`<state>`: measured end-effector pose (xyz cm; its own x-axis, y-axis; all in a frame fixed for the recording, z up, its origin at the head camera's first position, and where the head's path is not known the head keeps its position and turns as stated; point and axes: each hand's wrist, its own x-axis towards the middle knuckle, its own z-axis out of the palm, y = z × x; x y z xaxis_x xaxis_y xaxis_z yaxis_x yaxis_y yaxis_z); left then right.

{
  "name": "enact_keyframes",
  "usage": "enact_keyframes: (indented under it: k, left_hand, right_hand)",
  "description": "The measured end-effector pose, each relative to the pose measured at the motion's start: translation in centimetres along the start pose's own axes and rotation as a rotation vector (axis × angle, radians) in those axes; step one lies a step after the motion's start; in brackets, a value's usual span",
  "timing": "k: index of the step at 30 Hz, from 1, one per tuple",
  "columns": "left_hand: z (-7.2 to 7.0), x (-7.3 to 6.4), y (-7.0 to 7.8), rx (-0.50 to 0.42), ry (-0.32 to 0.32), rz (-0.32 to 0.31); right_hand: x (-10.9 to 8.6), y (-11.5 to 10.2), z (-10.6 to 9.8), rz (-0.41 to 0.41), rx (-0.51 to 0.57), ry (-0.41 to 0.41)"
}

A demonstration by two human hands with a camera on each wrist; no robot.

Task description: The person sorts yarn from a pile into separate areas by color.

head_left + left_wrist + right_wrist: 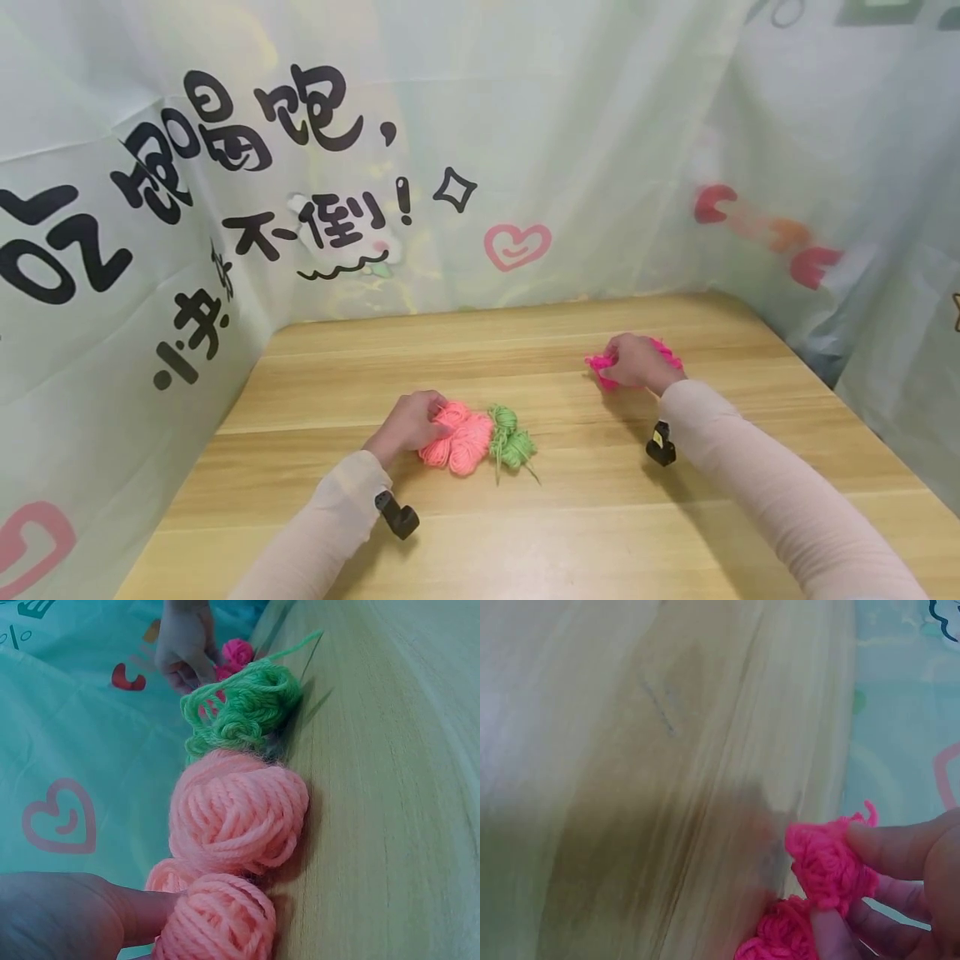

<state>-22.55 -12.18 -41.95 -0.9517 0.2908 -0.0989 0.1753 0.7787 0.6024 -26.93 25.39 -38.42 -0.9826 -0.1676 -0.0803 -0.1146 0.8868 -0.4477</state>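
Note:
Coral-pink yarn [470, 446], wound in several soft lumps, lies on the table left of centre. My left hand [411, 423] grips its left end; the thumb presses on the nearest lump in the left wrist view, and the other fingers are mostly hidden. Touching the coral yarn's right side is a smaller green yarn bundle [514, 443] with loose tails. Farther back on the right, my right hand [636, 363] pinches a hot-pink yarn bundle [829, 862] between thumb and fingers. Another lump of it hangs below or rests on the table; I cannot tell which.
A wood-grain table [540, 542] carries all the yarn. Behind it and along both sides hangs a pale printed curtain [600, 167] with black lettering and hearts. A black wrist camera [397, 515] sits on the left cuff, another camera [661, 446] on the right.

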Motion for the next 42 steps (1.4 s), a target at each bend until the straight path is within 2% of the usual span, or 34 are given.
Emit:
enact_keyframes:
  k: [12,23,30,38,42]
  left_hand:
    - [0.0,0.0,-0.2,-0.003,0.002,-0.007]
    - [-0.1,-0.1,0.1,0.001,-0.007,-0.021]
    - [-0.1,-0.1,-0.1,-0.015,-0.012,-0.043]
    - [-0.3,-0.2,-0.1,-0.033,-0.021,-0.029]
    - [-0.5,-0.2,-0.5,-0.051,-0.029,-0.003]
  right_hand:
    - [-0.3,-0.1,1.0,-0.05,-0.102,0.031]
    - [-0.2,0.4,0.9,-0.011,-0.035,0.047]
    - [-0.5,-0.2,0.2,0.008,-0.04,0.044]
    - [-0.8,-0.6,0.1,0.012,0.104,0.094]
    - [-1.0,-1.4,0.1,0.017,0.218,0.064]
